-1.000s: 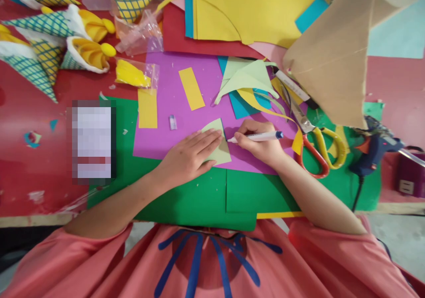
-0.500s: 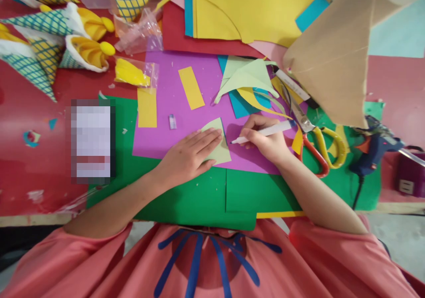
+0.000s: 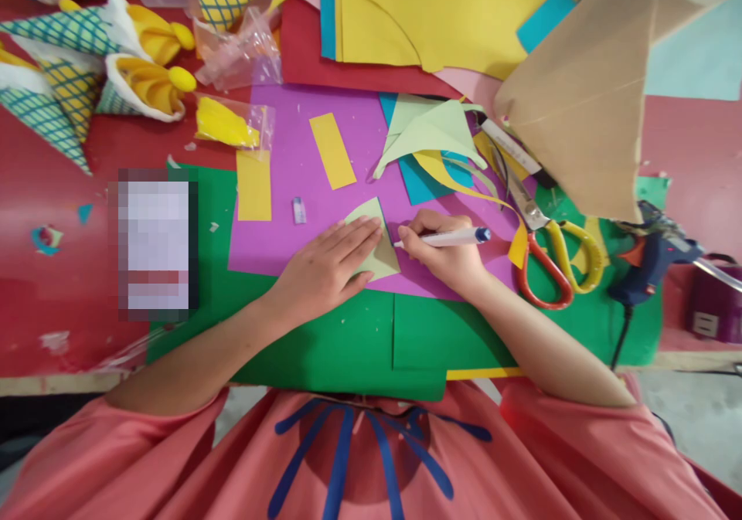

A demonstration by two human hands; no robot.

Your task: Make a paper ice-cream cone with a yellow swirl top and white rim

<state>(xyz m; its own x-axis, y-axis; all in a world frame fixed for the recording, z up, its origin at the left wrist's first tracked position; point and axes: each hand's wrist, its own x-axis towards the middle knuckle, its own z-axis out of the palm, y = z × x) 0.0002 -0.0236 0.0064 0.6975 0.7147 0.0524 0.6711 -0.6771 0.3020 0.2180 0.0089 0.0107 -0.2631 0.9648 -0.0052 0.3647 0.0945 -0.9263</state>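
My left hand (image 3: 325, 266) lies flat with its fingers stretched out, pressing a small pale green foam piece (image 3: 376, 256) onto the purple foam sheet (image 3: 278, 226). My right hand (image 3: 445, 256) is closed round a white pen with a blue end (image 3: 449, 237). The pen lies nearly level, and its tip touches the right edge of the pale green piece. Both forearms rest across the green sheet (image 3: 348, 342) near the table's front edge.
Red-and-yellow scissors (image 3: 548, 253) and a blue glue gun (image 3: 652, 261) lie right of my hand. Yellow strips (image 3: 332, 151), pale green offcuts (image 3: 429, 130), yellow sheets (image 3: 446, 18) and a tan cardboard cone (image 3: 580, 110) lie behind. Checked foam cones (image 3: 75, 64) are at the far left, with a phone (image 3: 154, 242).
The pen's back end dropped from a raised tilt to level, and its tip returned to the green piece's edge. My left hand stayed flat on the piece.
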